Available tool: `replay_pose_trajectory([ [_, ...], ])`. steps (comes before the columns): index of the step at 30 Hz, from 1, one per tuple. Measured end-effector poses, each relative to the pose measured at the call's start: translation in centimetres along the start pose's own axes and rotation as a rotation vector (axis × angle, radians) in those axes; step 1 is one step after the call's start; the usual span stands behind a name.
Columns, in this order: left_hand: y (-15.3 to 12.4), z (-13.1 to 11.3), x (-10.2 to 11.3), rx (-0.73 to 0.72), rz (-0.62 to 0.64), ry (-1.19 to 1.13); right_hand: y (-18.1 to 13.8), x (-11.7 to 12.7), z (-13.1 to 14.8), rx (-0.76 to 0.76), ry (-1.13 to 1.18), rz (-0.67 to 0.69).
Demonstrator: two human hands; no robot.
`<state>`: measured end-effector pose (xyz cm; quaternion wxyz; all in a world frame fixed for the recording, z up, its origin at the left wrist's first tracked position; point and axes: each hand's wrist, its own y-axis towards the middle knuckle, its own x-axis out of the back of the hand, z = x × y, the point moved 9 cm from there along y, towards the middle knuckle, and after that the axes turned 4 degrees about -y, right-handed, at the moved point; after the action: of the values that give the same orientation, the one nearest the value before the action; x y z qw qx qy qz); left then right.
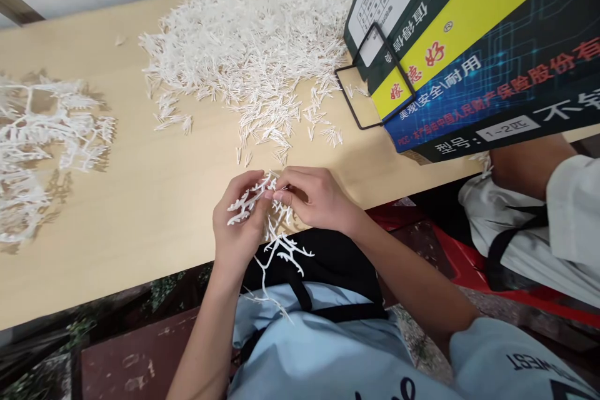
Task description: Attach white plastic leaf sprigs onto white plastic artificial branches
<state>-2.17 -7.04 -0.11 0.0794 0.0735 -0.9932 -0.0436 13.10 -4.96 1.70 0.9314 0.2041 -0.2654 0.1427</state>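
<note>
Close to our lap, just past the near edge of the table (154,200), we hold a white plastic branch (285,249) between both hands, its lower twigs hanging down toward our shirt. Our left hand (239,225) has its fingers curled shut around the upper part of the branch, and our right hand (316,200) has thumb and forefinger pinched together on one small tip beside the left thumb. To do this well, we judge, the left grip should sit close to the tip being worked so the thin stem does not bend, and the right fingers (281,195) should twist at the joint instead of pulling along the twig. Keeping both hands over the table would let loose pieces fall on the wood and not in our lap. Farther out, at the left, lies a tangle of bare white frames (42,131). At the far middle spreads a big heap of small white pieces (253,44). A printed cardboard box (469,44) leans at the far right, above another person's white sleeve (572,200).
</note>
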Motion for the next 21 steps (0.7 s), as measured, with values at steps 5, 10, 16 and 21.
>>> replay_pose_trajectory([
  [5,0.0,0.9,-0.6,0.053,0.069,-0.005,0.0,1.3,-1.6,-0.137,0.165,-0.104],
  [10,0.3,0.9,-0.8,0.058,0.098,-0.069,0.3,0.9,-2.1,-0.173,0.248,-0.061],
  [16,0.4,0.8,-0.8,0.116,0.061,-0.114,0.5,0.4,-1.2,-0.122,0.203,0.021],
  [21,0.1,0.6,-2.2,0.123,0.143,-0.070,-0.2,1.1,-2.3,-0.241,0.195,-0.104],
])
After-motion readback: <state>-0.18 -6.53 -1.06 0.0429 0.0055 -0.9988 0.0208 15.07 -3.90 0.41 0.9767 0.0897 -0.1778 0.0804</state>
